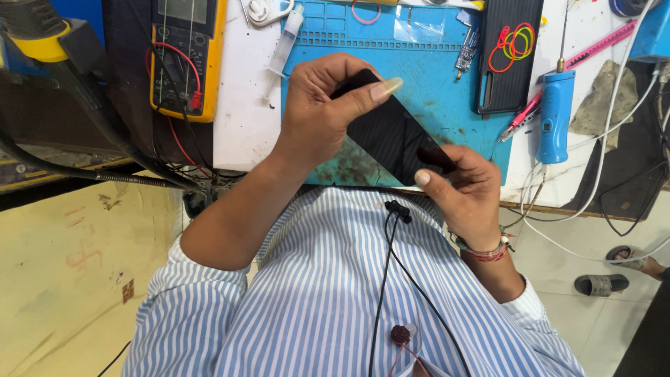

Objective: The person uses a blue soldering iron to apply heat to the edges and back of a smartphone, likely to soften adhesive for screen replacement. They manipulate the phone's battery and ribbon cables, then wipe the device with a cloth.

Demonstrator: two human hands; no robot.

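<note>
Striped shirt [328, 293] up close; left hand [317, 115] and right hand [464, 188] fingers pinch the black phone [391, 136] by opposite corners. Looks thin, slick, fragile, so edges only.

White workbench [244, 132] above pale tiled floor [593, 314], seemingly daylit.

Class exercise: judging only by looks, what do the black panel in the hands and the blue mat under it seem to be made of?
Black phone panel, held by the left hand and right hand: probably glass, glossy, with faint reflections and thin straight edges. Blue work mat: likely silicone or rubber, matte, with moulded compartments and dark stains.
</note>
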